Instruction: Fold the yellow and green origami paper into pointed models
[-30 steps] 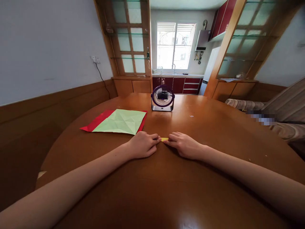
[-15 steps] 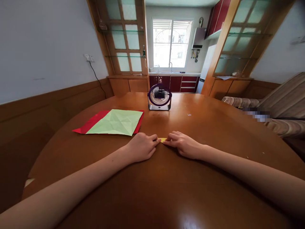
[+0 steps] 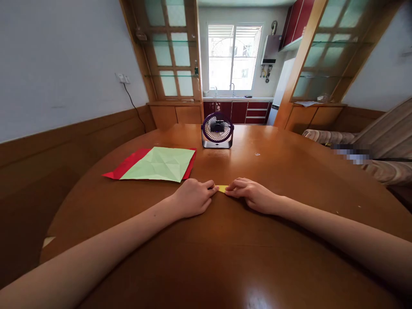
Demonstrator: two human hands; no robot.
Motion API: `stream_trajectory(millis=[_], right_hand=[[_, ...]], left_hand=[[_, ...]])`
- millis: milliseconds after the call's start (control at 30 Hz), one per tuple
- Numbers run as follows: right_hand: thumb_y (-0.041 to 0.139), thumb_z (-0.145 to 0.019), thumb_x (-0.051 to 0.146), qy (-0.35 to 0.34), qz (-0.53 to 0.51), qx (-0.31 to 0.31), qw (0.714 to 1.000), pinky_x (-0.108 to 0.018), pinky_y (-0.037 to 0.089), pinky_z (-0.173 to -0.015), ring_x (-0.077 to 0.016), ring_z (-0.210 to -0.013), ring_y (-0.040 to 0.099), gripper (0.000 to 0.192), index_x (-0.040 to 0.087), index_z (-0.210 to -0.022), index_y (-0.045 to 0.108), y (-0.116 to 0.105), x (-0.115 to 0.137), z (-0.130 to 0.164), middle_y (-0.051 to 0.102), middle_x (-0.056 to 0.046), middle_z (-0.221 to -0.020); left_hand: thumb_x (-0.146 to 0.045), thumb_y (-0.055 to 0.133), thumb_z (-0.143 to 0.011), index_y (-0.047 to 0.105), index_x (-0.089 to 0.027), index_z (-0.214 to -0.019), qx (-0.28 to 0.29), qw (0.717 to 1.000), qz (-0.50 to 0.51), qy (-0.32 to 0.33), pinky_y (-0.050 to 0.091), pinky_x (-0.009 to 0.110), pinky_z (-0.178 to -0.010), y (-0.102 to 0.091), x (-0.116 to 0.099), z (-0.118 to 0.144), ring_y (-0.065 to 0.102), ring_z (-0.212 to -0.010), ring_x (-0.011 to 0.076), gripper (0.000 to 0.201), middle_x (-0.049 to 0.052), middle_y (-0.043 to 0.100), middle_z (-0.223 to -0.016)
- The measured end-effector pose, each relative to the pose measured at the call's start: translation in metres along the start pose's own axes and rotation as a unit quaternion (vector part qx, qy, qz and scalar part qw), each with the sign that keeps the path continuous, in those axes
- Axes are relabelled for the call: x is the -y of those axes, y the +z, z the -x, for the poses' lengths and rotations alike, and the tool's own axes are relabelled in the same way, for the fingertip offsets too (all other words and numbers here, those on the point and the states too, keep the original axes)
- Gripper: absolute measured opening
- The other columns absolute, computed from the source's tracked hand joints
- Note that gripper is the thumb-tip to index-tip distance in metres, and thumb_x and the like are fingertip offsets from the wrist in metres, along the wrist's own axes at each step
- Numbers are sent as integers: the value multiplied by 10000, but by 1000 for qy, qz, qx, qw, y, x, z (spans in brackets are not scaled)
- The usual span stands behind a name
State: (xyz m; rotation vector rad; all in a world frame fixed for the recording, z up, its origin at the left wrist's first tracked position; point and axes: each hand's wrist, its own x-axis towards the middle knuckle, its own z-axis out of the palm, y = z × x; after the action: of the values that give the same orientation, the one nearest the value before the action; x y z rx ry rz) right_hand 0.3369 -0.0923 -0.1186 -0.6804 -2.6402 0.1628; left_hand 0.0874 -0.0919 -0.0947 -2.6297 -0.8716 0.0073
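A small folded piece of yellow paper (image 3: 222, 189) lies on the wooden table (image 3: 206, 257) between my two hands. The fingertips of my left hand (image 3: 195, 197) are closed on its left end and press it to the tabletop. On its right end sit the bunched fingers of my right hand (image 3: 252, 194). Only a short yellow strip shows; the ends are hidden under my fingers. Beyond my left hand lies a creased light green sheet of paper (image 3: 159, 165), on top of red paper (image 3: 133, 162) that sticks out at both sides.
A small purple fan (image 3: 217, 128) stands on the table past my hands. A striped sofa (image 3: 386, 167) is at the right, beside the table. A wall and a cable (image 3: 131, 105) running from a socket are on the left.
My right hand has slid slightly right along the yellow paper, so a bit more of it shows. The whole view has shifted a little; my left hand keeps its hold.
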Motion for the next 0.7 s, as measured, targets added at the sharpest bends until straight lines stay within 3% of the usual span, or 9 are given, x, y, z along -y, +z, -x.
stream_trajectory(millis=[233, 367, 700], right_hand=[[377, -738, -64, 11, -15, -22, 1000, -466, 479, -984, -226, -1150, 572, 611, 178, -1240, 627, 0, 2, 7, 645, -121, -1216], [406, -766, -31, -19, 29, 2, 999, -505, 488, -960, -251, -1129, 586, 568, 161, -1259, 614, -3, 1, 7, 645, -145, -1217], [414, -763, 1, -55, 40, -18, 997, -515, 448, -1028, -237, -1213, 559, 565, 169, -1270, 595, 0, -5, 13, 649, -114, -1250]], left_hand=[[-239, 448, -892, 556, -181, -1302, -14, 1000, 8, 2, 498, 323, -628, 4, 2, 1, 680, -799, 204, 428, 76, 642, -1144], [-245, 460, -890, 560, -182, -1294, -14, 1000, 9, 2, 496, 309, -632, 4, 1, 2, 678, -808, 199, 421, 80, 643, -1126], [-250, 435, -903, 542, -168, -1312, -5, 1000, -1, 2, 486, 311, -624, 6, 0, 1, 676, -806, 200, 430, 89, 633, -1155]])
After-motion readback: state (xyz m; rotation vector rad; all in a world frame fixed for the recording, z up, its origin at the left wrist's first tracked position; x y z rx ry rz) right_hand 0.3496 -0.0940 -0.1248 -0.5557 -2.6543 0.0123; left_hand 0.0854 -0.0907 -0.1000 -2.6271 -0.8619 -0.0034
